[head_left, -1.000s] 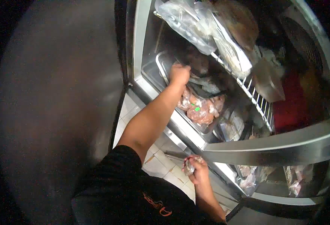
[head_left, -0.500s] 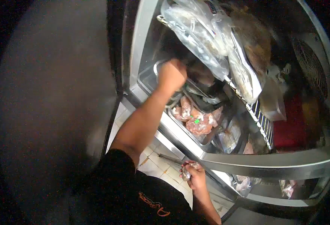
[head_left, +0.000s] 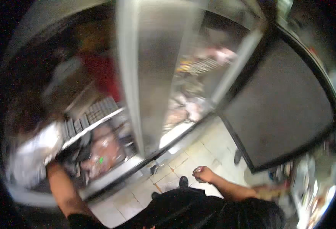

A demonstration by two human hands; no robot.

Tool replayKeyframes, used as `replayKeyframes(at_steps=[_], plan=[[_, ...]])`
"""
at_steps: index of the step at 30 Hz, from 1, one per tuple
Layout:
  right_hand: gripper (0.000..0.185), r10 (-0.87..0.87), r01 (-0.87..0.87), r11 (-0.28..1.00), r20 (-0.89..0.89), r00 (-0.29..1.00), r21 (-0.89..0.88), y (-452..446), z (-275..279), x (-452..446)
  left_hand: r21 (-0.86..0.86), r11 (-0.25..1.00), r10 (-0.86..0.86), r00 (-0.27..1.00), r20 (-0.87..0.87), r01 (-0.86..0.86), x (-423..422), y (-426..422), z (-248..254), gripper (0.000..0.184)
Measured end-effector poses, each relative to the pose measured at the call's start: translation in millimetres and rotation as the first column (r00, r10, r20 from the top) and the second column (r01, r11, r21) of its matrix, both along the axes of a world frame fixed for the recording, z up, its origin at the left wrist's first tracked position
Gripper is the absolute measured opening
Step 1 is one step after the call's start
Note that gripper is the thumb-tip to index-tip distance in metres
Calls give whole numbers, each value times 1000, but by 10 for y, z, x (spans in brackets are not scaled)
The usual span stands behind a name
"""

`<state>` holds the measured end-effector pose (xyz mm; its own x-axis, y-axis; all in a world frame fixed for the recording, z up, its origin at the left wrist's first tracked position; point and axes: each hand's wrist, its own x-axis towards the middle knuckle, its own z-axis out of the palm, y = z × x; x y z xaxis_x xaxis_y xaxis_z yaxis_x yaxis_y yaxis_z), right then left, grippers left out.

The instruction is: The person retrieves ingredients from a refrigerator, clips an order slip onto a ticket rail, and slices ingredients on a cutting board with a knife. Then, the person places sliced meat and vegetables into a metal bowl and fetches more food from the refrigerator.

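The fingers of the right hand [head_left: 204, 174] are curled in around a small, shiny wrapped packet [head_left: 195, 171], which shows at their tips; hand and packet are out over the floor, below and to the right of the steel post [head_left: 154, 76] that divides the refrigerator. The left hand [head_left: 53, 166] is well to the left of the post, low in the left compartment, dark and blurred; I cannot tell whether its fingers are spread or closed, or whether they grip anything. A whitish plastic bag [head_left: 34, 152] lies right by it, though contact is unclear.

Between that hand and the post, the left compartment holds pinkish wrapped meat [head_left: 106, 150] with a bright green tag [head_left: 101, 160]; the rim of whatever the meat lies in is too smeared to make out. A wire shelf [head_left: 91, 116] runs above the meat, left of the post, and higher up, just beside the post, is a red object [head_left: 103, 74]. Right of the post, the other compartment holds pale pink bundles [head_left: 183, 110] at the bottom and a blurred wire rack [head_left: 204, 65] above them. Farther right of the post stands an open door [head_left: 282, 103]; tiled floor [head_left: 137, 202] spreads below.
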<state>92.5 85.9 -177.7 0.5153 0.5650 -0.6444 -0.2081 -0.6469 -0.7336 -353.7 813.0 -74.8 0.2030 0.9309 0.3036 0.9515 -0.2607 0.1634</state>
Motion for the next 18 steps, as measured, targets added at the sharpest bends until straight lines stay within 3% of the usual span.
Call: replayKeyframes(at_steps=[1,2,7,9,11,13,14,15,16,17,18], plan=[[18,77,-76,997,153,985,-11,-305,-268,118,1,1000,8,1000,-17,-8,55,128,-37,42],[16,50,-40,997,177,983,-59,-581,-423,143,6,1000,16,1000,-24,-16,129,231,-21,42],[14,-335,347,865,97,937,-363,-2358,-846,125,-13,993,117,992,54,-116,170,219,147,45],[15,-472,462,755,103,875,-466,-3110,-923,97,-35,986,166,969,184,-162,73,78,158,46],[15,-531,536,634,189,826,-557,-3783,-847,214,-57,979,201,876,439,-196,-114,-109,140,48],[14,-548,607,525,309,777,-596,-4310,-710,447,-101,979,184,543,819,-179,-342,-338,92,49],[14,-541,643,475,377,752,-600,-4534,-636,607,-108,985,137,230,963,-137,-418,-529,75,49],[14,-520,670,439,438,733,-599,-4738,-558,795,-82,992,70,-119,990,-97,-517,-734,55,50],[15,-492,696,412,500,713,-588,-4908,-476,1018,-34,997,7,-373,928,-65,-555,-1025,38,51],[15,-453,717,397,557,696,-573,-5063,-385,1283,20,999,-38,-514,857,-40,-515,-1360,-49,51],[15,-412,732,393,605,682,-557,-5152,-281,1558,65,998,-59,-519,853,-8,-471,-1716,-111,52]])
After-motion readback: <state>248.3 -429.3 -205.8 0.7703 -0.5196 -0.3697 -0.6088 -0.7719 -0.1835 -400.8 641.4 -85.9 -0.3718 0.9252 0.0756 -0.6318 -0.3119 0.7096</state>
